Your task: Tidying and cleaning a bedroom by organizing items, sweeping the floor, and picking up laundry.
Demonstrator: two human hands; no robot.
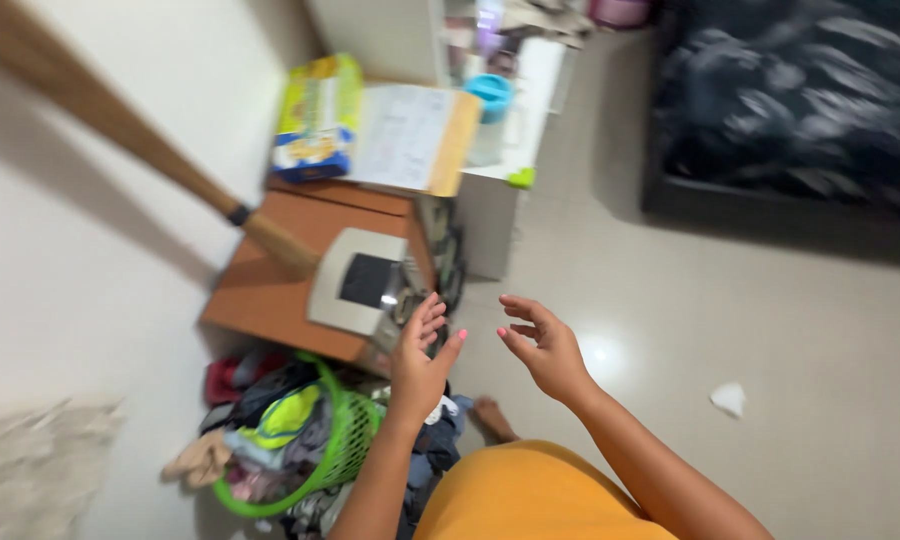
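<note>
Both hands empty, fingers spread. Left hand hangs just above-right of green basket; right hand farther off, over floor.

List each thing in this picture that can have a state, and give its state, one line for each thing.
left hand: open, empty, fingers spread
right hand: open, empty, held over the floor
green laundry basket: tipped to one side, full of clothes
clothes: heaped, spilling beside the basket
broom: leaning over the wooden table
wooden table: holding a grey device
grey device: screen dark
crumpled paper: lying on the floor
</note>
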